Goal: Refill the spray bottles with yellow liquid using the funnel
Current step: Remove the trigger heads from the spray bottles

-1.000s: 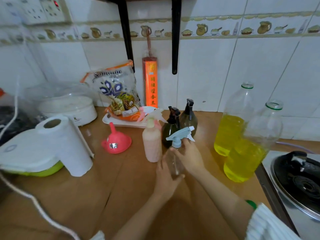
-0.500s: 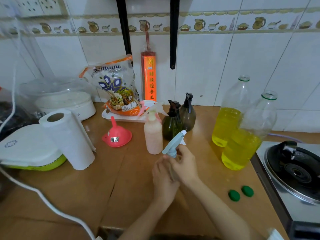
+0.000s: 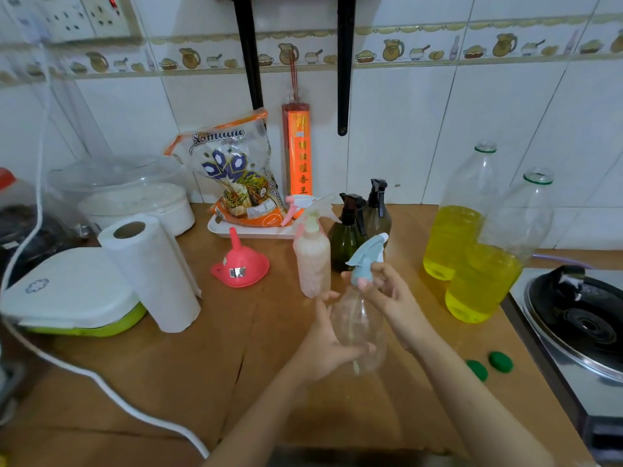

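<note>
Clear spray bottle (image 3: 359,326) gripped by both hands (blue nozzle (image 3: 365,261)).

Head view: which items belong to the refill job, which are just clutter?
Job:
- clear spray bottle, held by left hand
- its blue spray head, gripped by right hand
- red funnel
- two bottles of yellow liquid
- pink spray bottle, two dark spray bottles

Clutter:
- paper towel roll
- rice bag
- green caps
- stove

Even indoor light, soft shadows; wide-angle bending at edges (corners blurred), slight softness throughout.
</note>
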